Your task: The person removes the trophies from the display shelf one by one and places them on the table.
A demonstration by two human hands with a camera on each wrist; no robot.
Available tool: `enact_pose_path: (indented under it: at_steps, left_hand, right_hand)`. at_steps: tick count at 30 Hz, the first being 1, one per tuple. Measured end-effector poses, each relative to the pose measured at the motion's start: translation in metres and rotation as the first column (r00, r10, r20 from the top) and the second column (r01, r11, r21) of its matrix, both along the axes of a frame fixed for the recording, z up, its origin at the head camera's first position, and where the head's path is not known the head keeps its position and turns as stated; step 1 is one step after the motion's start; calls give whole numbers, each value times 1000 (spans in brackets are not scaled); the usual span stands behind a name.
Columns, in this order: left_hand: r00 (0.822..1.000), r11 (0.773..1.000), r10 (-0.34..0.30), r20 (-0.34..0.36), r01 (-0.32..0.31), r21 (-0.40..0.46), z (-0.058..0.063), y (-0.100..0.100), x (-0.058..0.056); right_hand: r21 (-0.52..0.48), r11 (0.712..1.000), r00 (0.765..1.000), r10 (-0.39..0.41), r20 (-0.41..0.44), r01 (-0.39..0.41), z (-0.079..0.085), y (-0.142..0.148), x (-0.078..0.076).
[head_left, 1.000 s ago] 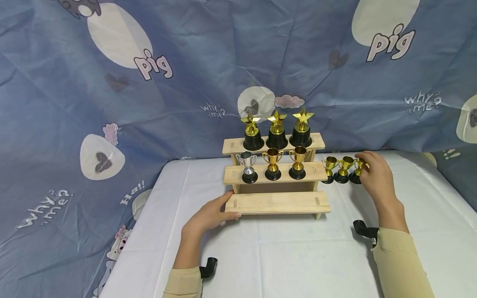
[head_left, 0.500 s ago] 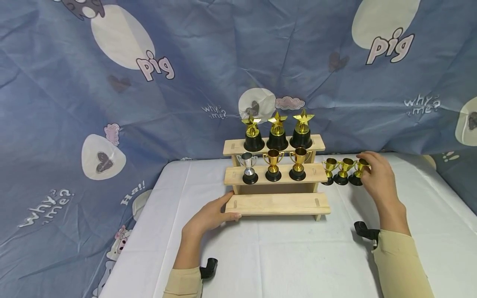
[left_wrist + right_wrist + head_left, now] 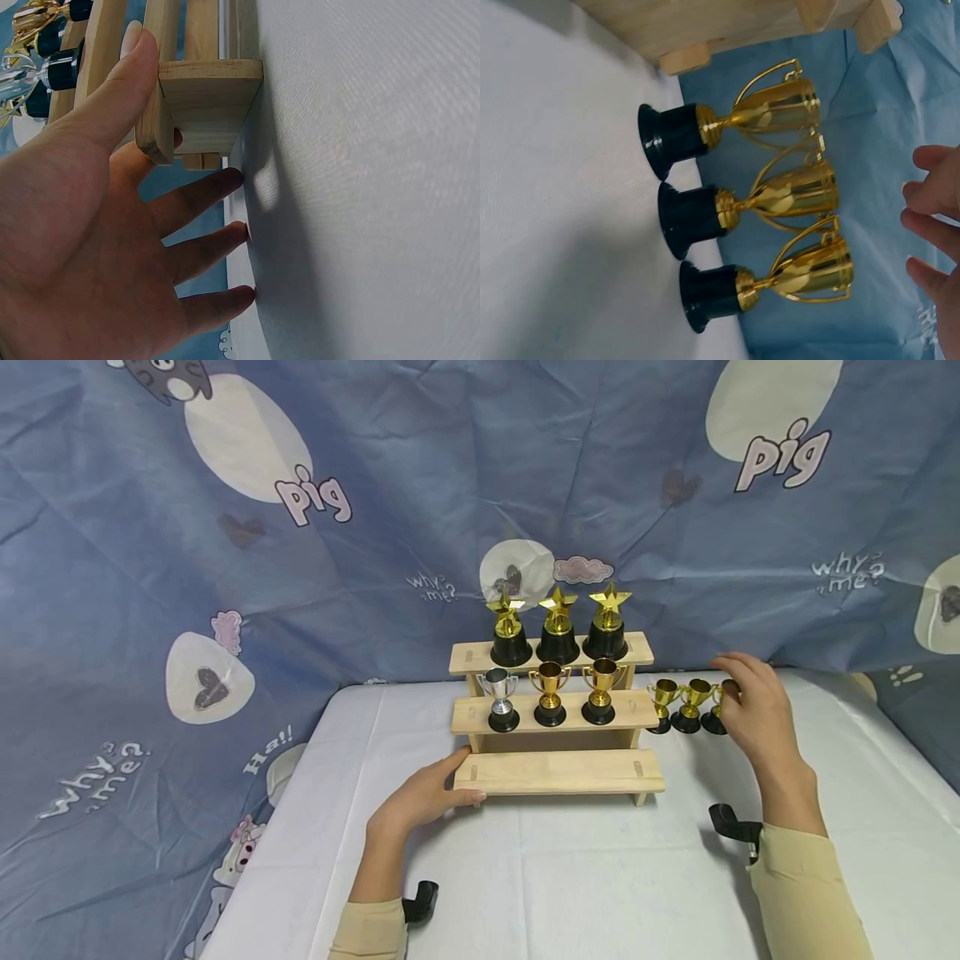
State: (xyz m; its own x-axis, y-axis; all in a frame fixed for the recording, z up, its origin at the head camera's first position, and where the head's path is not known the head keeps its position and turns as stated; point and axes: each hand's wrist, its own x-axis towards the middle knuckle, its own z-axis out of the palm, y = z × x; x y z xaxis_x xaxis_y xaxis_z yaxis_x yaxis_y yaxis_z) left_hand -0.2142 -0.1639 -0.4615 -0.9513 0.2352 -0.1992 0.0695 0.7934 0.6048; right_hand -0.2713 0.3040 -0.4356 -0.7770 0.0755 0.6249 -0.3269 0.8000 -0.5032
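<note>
A three-tier wooden display stand stands on the white table. My left hand holds the left end of its lowest step, thumb at the front and index finger partly hidden behind the board; the other fingers are spread, their tips at the tablecloth. To the stand's right, three gold trophy cups with black bases are lined up upright. Over the rightmost cup hovers my right hand, fingers loosely bent, apart from the cups and holding nothing. In the head view this hand partly covers that cup.
On the top step are three gold star trophies. The middle step carries a silver cup and two bronze-gold cups. Behind the table hangs a blue patterned cloth. A white cloth covers the table.
My right hand has lifted slightly up and away from the rightmost gold cup, which stays in line with the others. The left hand keeps its place on the stand.
</note>
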Motion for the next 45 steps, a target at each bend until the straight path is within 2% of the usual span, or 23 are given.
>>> enact_pose_path:
  at_steps: [8, 18, 22, 35, 45]
  left_hand:
    - [1000, 1000, -2, -2, 2, 0, 0, 0, 0]
    - [1000, 1000, -3, -9, 3, 7, 0, 0, 1]
    - [1000, 1000, -7, -8, 7, 15, 0, 0, 1]
    - [1000, 1000, -2, -8, 2, 28, -1, 0, 1]
    - [1000, 1000, -7, -10, 7, 19, 0, 0, 1]
  right_hand:
    - [29, 998, 997, 55, -52, -53, 10, -8, 2]
    - [83, 984, 987, 159, -2, -158, 20, -27, 9]
    - [101, 979, 984, 176, 31, -179, 24, -34, 12]
    - [48, 970, 970, 239, 36, -240, 27, -54, 15]
    - [68, 956, 958, 284, 47, -286, 32, -73, 18]
